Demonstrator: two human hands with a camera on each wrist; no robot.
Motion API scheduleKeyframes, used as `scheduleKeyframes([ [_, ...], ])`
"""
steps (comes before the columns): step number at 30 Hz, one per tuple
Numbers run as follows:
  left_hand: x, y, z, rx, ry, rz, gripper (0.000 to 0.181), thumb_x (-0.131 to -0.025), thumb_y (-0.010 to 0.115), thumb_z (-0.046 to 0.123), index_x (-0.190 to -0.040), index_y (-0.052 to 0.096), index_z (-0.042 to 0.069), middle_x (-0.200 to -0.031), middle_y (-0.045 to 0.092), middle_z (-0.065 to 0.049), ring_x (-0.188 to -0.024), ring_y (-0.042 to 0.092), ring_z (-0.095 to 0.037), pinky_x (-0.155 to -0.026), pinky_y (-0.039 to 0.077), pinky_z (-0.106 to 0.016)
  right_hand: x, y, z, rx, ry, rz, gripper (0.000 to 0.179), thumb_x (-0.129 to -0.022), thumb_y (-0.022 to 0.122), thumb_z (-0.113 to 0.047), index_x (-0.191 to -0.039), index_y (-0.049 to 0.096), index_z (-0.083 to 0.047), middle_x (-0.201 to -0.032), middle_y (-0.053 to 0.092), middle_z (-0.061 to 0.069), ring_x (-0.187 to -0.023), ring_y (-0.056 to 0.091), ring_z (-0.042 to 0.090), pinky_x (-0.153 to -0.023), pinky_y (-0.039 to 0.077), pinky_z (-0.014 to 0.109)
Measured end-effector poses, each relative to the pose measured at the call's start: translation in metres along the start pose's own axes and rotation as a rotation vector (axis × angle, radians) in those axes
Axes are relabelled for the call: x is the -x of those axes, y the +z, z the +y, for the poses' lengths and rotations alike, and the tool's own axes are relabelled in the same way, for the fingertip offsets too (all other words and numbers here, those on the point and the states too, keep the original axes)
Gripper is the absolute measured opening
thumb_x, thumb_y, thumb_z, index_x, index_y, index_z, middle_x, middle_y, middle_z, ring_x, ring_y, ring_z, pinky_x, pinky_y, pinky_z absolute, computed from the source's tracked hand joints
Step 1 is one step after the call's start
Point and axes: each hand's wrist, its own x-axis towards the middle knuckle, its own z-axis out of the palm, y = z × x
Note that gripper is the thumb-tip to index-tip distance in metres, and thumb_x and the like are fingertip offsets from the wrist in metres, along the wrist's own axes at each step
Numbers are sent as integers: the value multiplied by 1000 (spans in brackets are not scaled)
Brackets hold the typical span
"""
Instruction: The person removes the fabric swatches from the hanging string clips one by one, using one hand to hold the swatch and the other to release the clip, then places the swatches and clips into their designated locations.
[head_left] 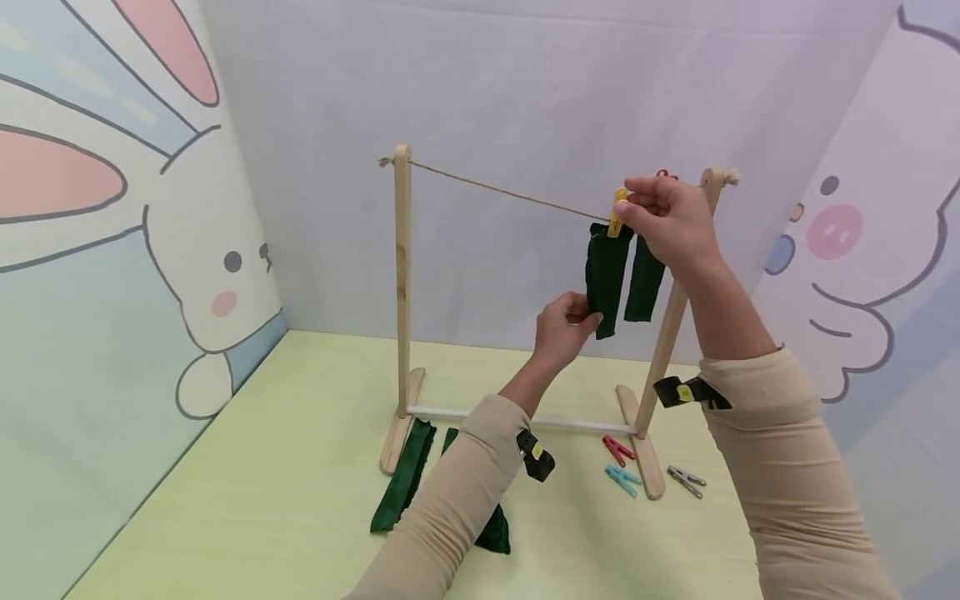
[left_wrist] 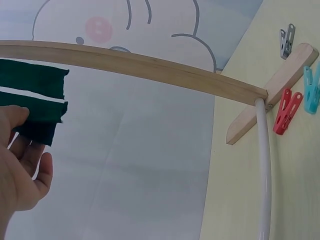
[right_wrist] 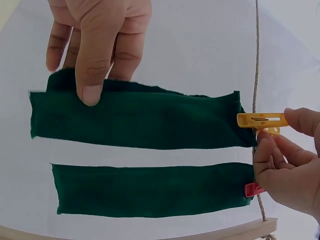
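Note:
A dark green cloth strip (head_left: 606,271) hangs folded over the rope (head_left: 510,192) of a small wooden drying rack. At its top sits a yellow clothespin (head_left: 617,213), which my right hand (head_left: 678,223) pinches between thumb and fingers. My left hand (head_left: 561,332) pinches the strip near its lower end, thumb in front and fingers behind, as the right wrist view shows. Beside it hangs another green strip (right_wrist: 150,191), held to the rope by a red clothespin (right_wrist: 253,189). In the head view my right hand partly covers that strip's top.
The rack's wooden posts (head_left: 403,283) stand on flat feet joined by a white rod (head_left: 570,426). Near its right foot lie a red clothespin (head_left: 618,450), a blue one (head_left: 622,481) and a grey one (head_left: 686,481). Green strips (head_left: 405,479) lie at front left, one partly behind my left sleeve.

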Motion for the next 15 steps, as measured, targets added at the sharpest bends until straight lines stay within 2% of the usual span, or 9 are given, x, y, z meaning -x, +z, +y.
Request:
scheduleKeyframes([
  [5, -1, -3, -1, 33, 7, 10, 11, -86, 68, 9, -95, 66, 3, -82, 64, -1, -74, 61, -8, -68, 48, -18, 1, 0, 1, 35, -12, 23, 42, -88, 64, -26, -121, 59, 1, -104, 59, 9, -89, 53, 14, -80, 45, 18],
  [10, 0, -4, 0, 76, 5, 0, 12, -86, 68, 9, -97, 68, 3, -83, 65, 1, -74, 62, -4, -68, 49, -18, 4, -1, 5, 36, -51, 103, 41, -86, 67, -26, -115, 63, 2, -97, 61, 6, -84, 54, 13, -75, 45, 16],
  [15, -1, -2, 2, 77, 6, 11, 14, -86, 68, 10, -97, 69, 2, -84, 67, -2, -74, 62, -6, -67, 49, -18, 5, -2, 9, 32, -136, 171, 36, -87, 67, -24, -110, 65, 3, -89, 62, 1, -79, 54, 11, -72, 44, 14],
])
